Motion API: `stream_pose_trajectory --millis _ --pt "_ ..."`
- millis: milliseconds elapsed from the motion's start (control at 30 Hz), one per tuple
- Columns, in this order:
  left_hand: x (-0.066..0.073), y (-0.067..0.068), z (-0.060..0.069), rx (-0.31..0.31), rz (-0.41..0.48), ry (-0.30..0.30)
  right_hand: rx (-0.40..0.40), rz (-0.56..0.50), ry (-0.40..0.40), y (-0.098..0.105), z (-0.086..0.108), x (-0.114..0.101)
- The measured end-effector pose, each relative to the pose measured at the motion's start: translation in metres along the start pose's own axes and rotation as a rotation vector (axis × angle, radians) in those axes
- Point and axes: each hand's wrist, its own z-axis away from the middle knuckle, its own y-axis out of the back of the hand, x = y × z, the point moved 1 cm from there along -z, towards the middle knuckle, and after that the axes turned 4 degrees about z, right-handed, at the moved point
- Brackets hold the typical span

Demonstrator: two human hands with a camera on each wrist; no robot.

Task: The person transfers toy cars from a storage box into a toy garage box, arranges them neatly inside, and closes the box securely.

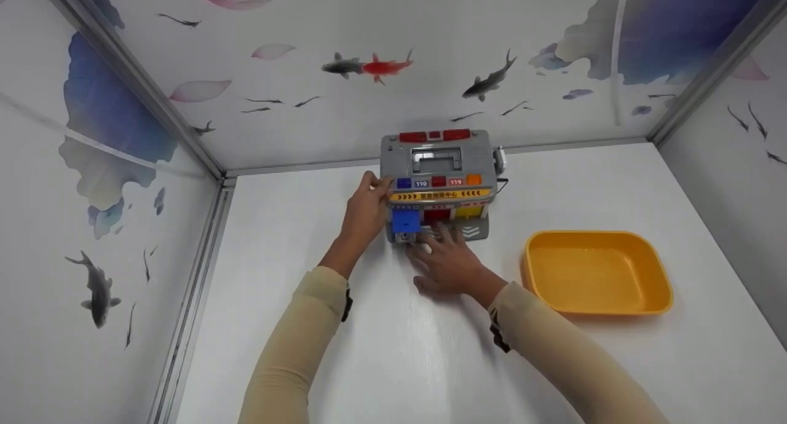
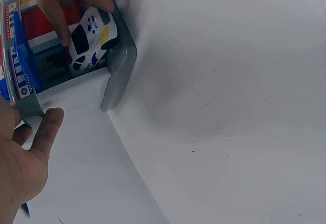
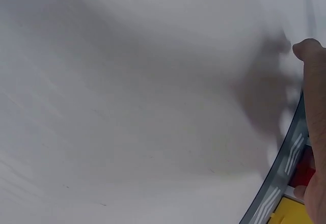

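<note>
A grey toy garage [image 1: 393, 157] with a yellow sign strip stands near the back wall. Its left blue door [image 1: 406, 220] is swung up, while the red door [image 1: 438, 215] and yellow door [image 1: 469, 211] are down. In front of the blue bay sits a white toy car [image 2: 89, 40] with dark windows and a yellow patch, partly hidden by fingers. My left hand [image 1: 365, 210] grips the garage's left edge, thumb on the near side. My right hand [image 1: 452, 263] is spread low at the garage front, two fingers touching the car and the thumb apart.
An orange plastic basin [image 1: 596, 307] stands on the white table [image 1: 381, 362] to the right. A grey knob [image 1: 500, 160] sticks out of the garage's right side. Walls with painted fish [image 1: 387, 67] close in the back and both sides.
</note>
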Motion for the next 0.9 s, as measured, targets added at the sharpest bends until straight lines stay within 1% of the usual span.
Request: stream_pose_trajectory --millis 233,400,567,667,767,900 --pt "0.001 0.001 0.0 -0.003 -0.002 0.014 -0.06 -0.007 -0.029 0.003 -0.004 0.004" --pt "0.002 0.001 0.0 -0.005 0.001 0.022 -0.069 -0.012 -0.049 0.005 -0.007 0.004" --pt "0.001 0.001 0.0 0.006 0.001 0.009 -0.084 -0.024 -0.099 0.006 -0.01 0.003" --pt "0.0 0.001 0.0 0.006 0.005 0.011 -0.094 -0.034 -0.121 0.007 -0.013 0.003" --pt "0.001 0.002 0.0 0.002 0.01 0.016 -0.101 -0.049 -0.134 0.009 -0.015 0.003" --pt "0.0 0.002 -0.001 0.002 0.007 0.009 -0.103 -0.041 -0.144 0.012 -0.018 0.004"
